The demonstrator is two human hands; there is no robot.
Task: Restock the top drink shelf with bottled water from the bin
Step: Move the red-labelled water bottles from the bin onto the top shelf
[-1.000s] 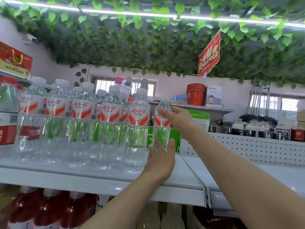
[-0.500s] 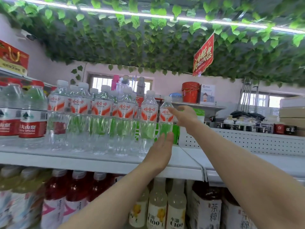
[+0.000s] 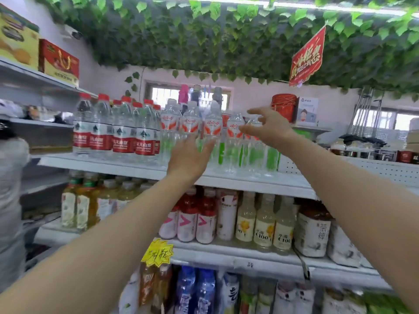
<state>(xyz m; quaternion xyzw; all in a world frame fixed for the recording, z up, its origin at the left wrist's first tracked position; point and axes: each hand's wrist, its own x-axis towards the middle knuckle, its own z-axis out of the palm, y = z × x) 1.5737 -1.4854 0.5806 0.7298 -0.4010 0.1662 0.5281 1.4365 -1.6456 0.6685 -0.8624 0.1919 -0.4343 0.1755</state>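
Our right hand (image 3: 269, 130) has its fingers spread and empty beside the end bottle's cap, and our left hand (image 3: 188, 156), fingers loosely splayed, rests flat against the clear, ribbed bottled water (image 3: 213, 132) at frame centre. The white metal top shelf (image 3: 249, 181) looks nearly full, though blur hides any gaps; the bin is out of view.

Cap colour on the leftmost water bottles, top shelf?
Red caps, clearest in the head view.
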